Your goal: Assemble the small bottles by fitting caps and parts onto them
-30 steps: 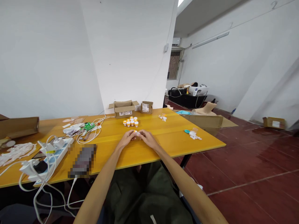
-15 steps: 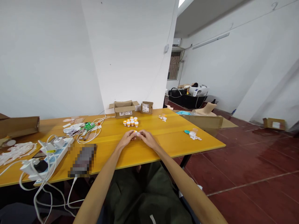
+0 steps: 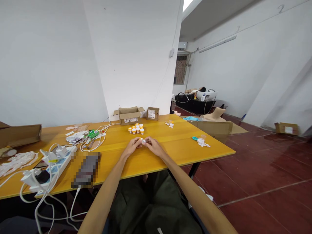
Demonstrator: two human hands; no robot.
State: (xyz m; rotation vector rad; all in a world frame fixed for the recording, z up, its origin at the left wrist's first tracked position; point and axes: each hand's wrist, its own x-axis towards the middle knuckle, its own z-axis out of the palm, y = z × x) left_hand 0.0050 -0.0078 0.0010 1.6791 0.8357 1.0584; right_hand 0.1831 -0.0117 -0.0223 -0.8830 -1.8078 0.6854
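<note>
Near the front of the wooden table point(image 3: 156, 156), both hands meet around one small white jar with a yellow-orange band point(image 3: 143, 141). My left hand point(image 3: 133, 145) closes its fingers on the banded end. From the other side, my right hand point(image 3: 152, 145) pinches the jar's white, printed end. The fingers cover part of it, and it lies tilted on its side. Just beyond the hands stands a cluster of several like jars point(image 3: 136, 128), white with yellow-orange bands.
Behind the jars are an open cardboard box point(image 3: 130, 116) and a smaller box point(image 3: 153, 113). White pieces point(image 3: 202, 142) and a teal ring point(image 3: 194, 138) lie right. A power strip point(image 3: 57, 165), cables and a blurred dark device point(image 3: 86, 169) occupy the left.
The jar has turned slightly between my fingers, showing more of its printed side. Both hands stay in nearly the same place; the view has shifted a little.
</note>
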